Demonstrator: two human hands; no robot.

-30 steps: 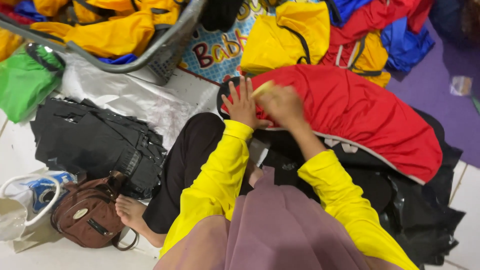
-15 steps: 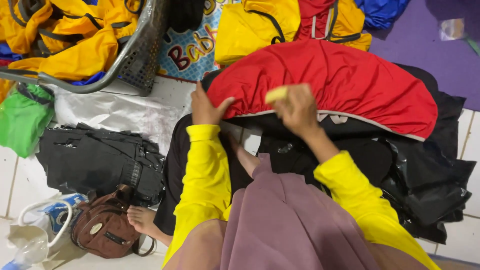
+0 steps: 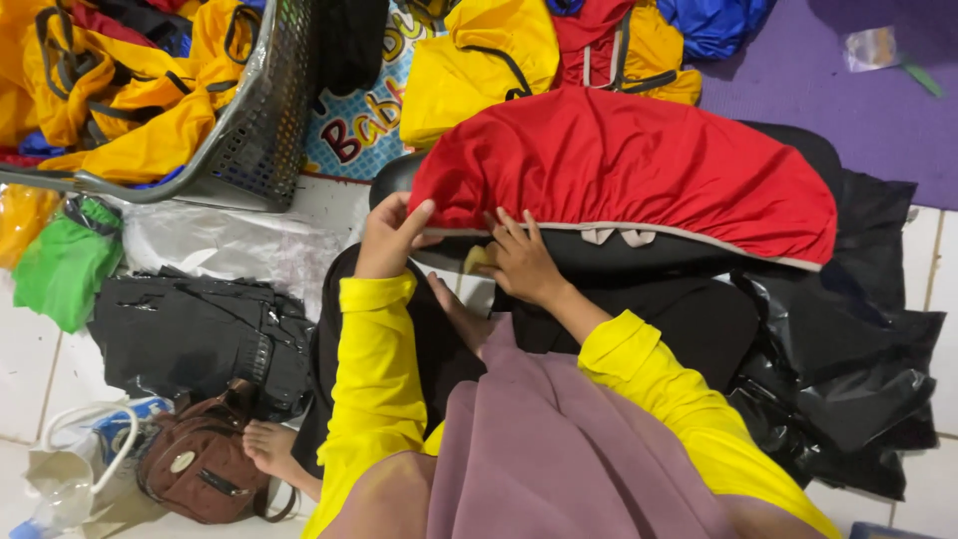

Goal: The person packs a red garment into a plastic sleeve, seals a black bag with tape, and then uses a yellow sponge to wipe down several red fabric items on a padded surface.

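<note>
A red fabric cover (image 3: 639, 165) with a pale elastic hem is stretched over a black rounded object (image 3: 639, 255) on my lap. My left hand (image 3: 391, 235) grips the cover's left hem edge. Under the hem near the middle, my right hand (image 3: 519, 262) presses against the black object with a small yellow piece (image 3: 477, 260) in its fingers. Both arms wear yellow sleeves.
A dark mesh basket (image 3: 254, 120) holding yellow and orange bags stands at upper left. Yellow, red and blue bags (image 3: 479, 70) lie behind the cover. A black folded bag (image 3: 190, 334), a brown handbag (image 3: 200, 464), a green bag (image 3: 65, 265) and black plastic sheeting (image 3: 848, 369) surround me on the tiled floor.
My right hand has come down from the top of the red cover to its lower hem. The left hand shifted to the left hem. The view moved closer.
</note>
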